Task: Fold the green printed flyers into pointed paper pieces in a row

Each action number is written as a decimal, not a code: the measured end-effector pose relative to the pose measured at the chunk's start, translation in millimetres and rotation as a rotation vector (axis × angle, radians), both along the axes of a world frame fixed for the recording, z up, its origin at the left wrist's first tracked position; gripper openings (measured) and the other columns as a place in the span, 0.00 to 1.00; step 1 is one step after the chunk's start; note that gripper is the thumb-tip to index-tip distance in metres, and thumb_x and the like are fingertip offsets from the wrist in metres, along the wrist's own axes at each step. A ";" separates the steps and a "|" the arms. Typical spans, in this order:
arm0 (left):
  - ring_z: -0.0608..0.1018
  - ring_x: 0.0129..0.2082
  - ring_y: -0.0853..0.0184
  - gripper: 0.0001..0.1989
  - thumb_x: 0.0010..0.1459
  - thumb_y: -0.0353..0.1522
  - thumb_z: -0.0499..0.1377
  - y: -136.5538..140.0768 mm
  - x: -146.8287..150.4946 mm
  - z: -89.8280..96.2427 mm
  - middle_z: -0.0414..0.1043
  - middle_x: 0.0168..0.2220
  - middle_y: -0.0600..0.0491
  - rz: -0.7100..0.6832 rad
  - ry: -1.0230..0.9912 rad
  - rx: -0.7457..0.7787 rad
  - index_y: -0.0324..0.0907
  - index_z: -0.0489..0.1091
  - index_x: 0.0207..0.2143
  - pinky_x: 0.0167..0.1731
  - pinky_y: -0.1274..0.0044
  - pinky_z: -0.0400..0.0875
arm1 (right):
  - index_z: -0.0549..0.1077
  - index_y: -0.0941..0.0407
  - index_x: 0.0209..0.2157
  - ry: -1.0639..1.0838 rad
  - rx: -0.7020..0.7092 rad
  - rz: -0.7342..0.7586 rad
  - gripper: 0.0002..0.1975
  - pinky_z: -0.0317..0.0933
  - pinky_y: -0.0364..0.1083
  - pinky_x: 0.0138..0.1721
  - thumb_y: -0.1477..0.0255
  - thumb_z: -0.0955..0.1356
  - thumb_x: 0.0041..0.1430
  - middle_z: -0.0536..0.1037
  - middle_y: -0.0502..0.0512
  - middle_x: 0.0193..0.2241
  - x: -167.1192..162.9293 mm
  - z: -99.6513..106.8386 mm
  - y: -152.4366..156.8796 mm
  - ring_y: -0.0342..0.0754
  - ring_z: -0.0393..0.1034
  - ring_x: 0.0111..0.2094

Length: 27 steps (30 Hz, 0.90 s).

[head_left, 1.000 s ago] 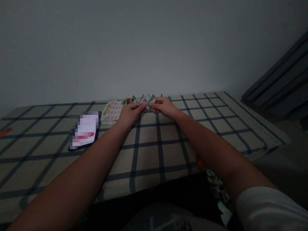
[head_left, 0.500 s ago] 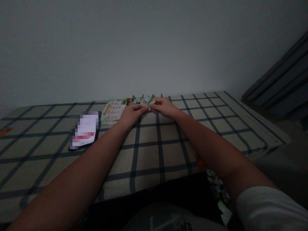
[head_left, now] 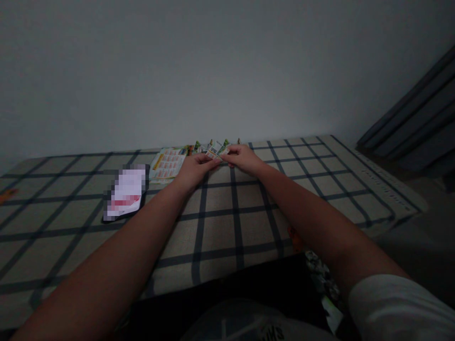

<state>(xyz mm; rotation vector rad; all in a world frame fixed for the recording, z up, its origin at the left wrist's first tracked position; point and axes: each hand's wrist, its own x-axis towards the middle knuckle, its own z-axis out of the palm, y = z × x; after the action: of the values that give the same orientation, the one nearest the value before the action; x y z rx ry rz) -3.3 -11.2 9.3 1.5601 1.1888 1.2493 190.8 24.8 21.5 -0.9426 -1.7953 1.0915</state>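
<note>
Toward the far edge of the table my two hands meet over a small folded printed paper (head_left: pixel 216 148), white with green and coloured print. My left hand (head_left: pixel 195 169) pinches its left side between thumb and fingers. On the right side, my right hand (head_left: pixel 244 157) grips it with closed fingertips. Just behind the paper, several small green-and-brown pointed pieces (head_left: pixel 197 144) show; the fingers and the paper hide part of them. A printed sheet (head_left: pixel 168 164) with rows of red and yellow text lies flat beside my left hand.
A phone (head_left: pixel 125 192) with a lit, blurred screen lies left of my left forearm. The checked tablecloth (head_left: pixel 220 227) covers the table up to the wall (head_left: pixel 227 71). Orange items sit at the left edge (head_left: pixel 7 194) and under my right forearm (head_left: pixel 295 239). A dark curtain (head_left: pixel 415 109) hangs at right.
Both hands stay in nearly the same place with the paper between them. The paper has shifted or turned very slightly; the phone and sheet have not moved.
</note>
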 end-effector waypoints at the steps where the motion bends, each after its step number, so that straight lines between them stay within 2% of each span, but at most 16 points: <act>1: 0.77 0.29 0.65 0.17 0.47 0.46 0.73 1.2 0.4 -1.5 0.80 0.30 0.49 -0.006 -0.022 -0.014 0.41 0.81 0.29 0.32 0.73 0.70 | 0.74 0.59 0.28 0.013 -0.009 0.005 0.08 0.57 0.39 0.25 0.69 0.72 0.56 0.71 0.47 0.21 -0.7 -0.7 0.5 0.39 0.63 0.23; 4: 0.79 0.31 0.65 0.19 0.44 0.46 0.75 5.9 1.6 -6.1 0.81 0.31 0.48 -0.028 -0.147 -0.076 0.40 0.81 0.30 0.35 0.73 0.73 | 0.74 0.59 0.30 0.057 -0.042 0.026 0.07 0.58 0.39 0.25 0.69 0.73 0.55 0.73 0.47 0.24 -2.5 -1.7 1.4 0.38 0.62 0.23; 8: 0.82 0.36 0.64 0.21 0.41 0.44 0.77 9.5 3.5 -8.7 0.82 0.37 0.46 -0.079 -0.300 -0.128 0.38 0.81 0.33 0.43 0.71 0.78 | 0.75 0.59 0.31 0.050 -0.064 0.040 0.08 0.58 0.39 0.24 0.68 0.73 0.55 0.75 0.48 0.25 -1.7 -0.6 1.5 0.38 0.62 0.23; 15: 0.83 0.39 0.62 0.22 0.38 0.42 0.78 6.8 5.2 -8.2 0.82 0.37 0.46 -0.133 -0.307 -0.159 0.37 0.80 0.31 0.48 0.69 0.78 | 0.76 0.61 0.29 0.012 0.013 0.014 0.07 0.61 0.41 0.31 0.70 0.73 0.53 0.76 0.50 0.25 0.1 -3.5 3.7 0.41 0.67 0.27; 22: 0.82 0.36 0.62 0.23 0.37 0.44 0.78 6.7 2.1 -7.8 0.82 0.34 0.45 -0.107 -0.227 -0.153 0.38 0.80 0.31 0.43 0.69 0.79 | 0.76 0.60 0.30 0.049 0.000 0.056 0.06 0.64 0.41 0.34 0.73 0.74 0.51 0.78 0.51 0.28 -4.7 -5.9 5.0 0.43 0.70 0.31; 27: 0.81 0.32 0.63 0.19 0.40 0.43 0.77 5.1 2.2 -4.0 0.81 0.31 0.47 -0.039 -0.200 -0.129 0.39 0.79 0.28 0.37 0.71 0.78 | 0.75 0.59 0.33 0.062 -0.057 0.078 0.07 0.61 0.38 0.26 0.71 0.74 0.54 0.76 0.48 0.26 -3.0 -5.8 4.5 0.39 0.66 0.25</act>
<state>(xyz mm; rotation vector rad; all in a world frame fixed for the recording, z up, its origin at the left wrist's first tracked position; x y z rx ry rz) -1.1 -6.2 5.2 1.3260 1.0832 1.2457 187.8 29.3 15.6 -0.8696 -1.7712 1.2136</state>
